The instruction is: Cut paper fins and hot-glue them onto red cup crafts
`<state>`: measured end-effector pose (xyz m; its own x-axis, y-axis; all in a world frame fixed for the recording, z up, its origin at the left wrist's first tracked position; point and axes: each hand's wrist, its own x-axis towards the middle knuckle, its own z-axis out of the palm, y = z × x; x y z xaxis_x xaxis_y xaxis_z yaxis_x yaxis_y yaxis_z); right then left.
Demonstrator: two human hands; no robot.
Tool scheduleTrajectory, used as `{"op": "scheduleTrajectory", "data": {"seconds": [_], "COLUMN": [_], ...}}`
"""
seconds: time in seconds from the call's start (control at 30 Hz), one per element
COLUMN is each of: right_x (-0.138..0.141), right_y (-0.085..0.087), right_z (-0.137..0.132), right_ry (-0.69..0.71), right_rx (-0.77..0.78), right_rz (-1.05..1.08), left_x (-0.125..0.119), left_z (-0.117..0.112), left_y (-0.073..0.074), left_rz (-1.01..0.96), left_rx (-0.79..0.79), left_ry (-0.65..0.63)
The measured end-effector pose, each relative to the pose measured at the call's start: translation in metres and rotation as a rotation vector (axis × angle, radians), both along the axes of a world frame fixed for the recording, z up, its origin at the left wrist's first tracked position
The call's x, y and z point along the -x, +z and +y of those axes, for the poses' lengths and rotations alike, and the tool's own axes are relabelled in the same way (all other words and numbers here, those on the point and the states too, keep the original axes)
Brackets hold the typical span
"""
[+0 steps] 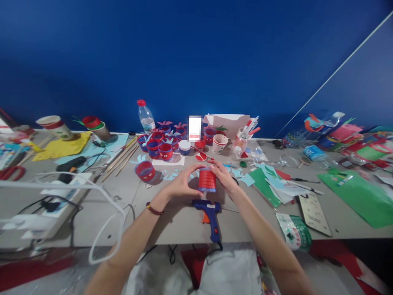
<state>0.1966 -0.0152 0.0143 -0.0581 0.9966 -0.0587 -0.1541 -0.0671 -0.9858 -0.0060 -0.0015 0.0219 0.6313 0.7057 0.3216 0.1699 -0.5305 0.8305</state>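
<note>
Both my hands hold a small red cup wrapped with red bands and a blue rim, just above the grey table. My left hand curls around its left side, a bead bracelet on the wrist. My right hand grips its right side with fingers over the top. A blue glue gun lies on the table right under the cup, its cord running off the front edge.
Several finished red-and-blue cups stand behind, one more to the left, beside a water bottle and paper cups. Green paper sheets and scraps lie right; sticks, white cable and scissors lie left.
</note>
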Motion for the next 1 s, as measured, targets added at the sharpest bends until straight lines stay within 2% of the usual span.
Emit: {"op": "scheduleTrajectory", "data": {"seconds": [0.17, 0.27, 0.37, 0.47, 0.57, 0.63, 0.7, 0.8, 0.9, 1.0], "right_x": [0.003, 0.003, -0.002, -0.009, -0.013, -0.013, -0.011, -0.007, -0.004, -0.002], "right_y": [-0.001, 0.002, 0.016, 0.040, 0.060, 0.063, 0.056, 0.033, 0.009, -0.002], "right_z": [0.001, 0.002, -0.001, -0.017, -0.048, -0.072, -0.094, -0.118, -0.130, -0.132], "right_ry": [0.008, -0.062, -0.183, -0.234, -0.071, 0.068, 0.134, 0.214, 0.203, 0.191], "right_rx": [-0.027, -0.087, -0.201, -0.298, -0.330, -0.307, -0.232, -0.093, -0.029, 0.012], "right_rz": [-0.036, -0.104, -0.280, -0.585, -0.860, -0.994, -1.140, -1.307, -1.383, -1.420], "left_x": [-0.002, -0.002, 0.000, 0.002, 0.002, 0.003, 0.003, 0.003, 0.004, 0.005], "left_z": [-0.001, 0.001, 0.004, 0.009, 0.011, 0.012, 0.012, 0.011, 0.012, 0.013], "left_y": [-0.003, -0.005, -0.006, -0.008, -0.012, -0.013, -0.014, -0.014, -0.015, -0.015], "left_rz": [0.017, 0.047, 0.047, 0.047, 0.048, 0.063, 0.083, 0.082, 0.072, 0.078], "left_rx": [-0.068, -0.115, -0.216, -0.344, -0.416, -0.424, -0.425, -0.447, -0.467, -0.472], "left_ry": [0.017, 0.080, 0.145, 0.213, 0.278, 0.333, 0.380, 0.395, 0.390, 0.387]}}
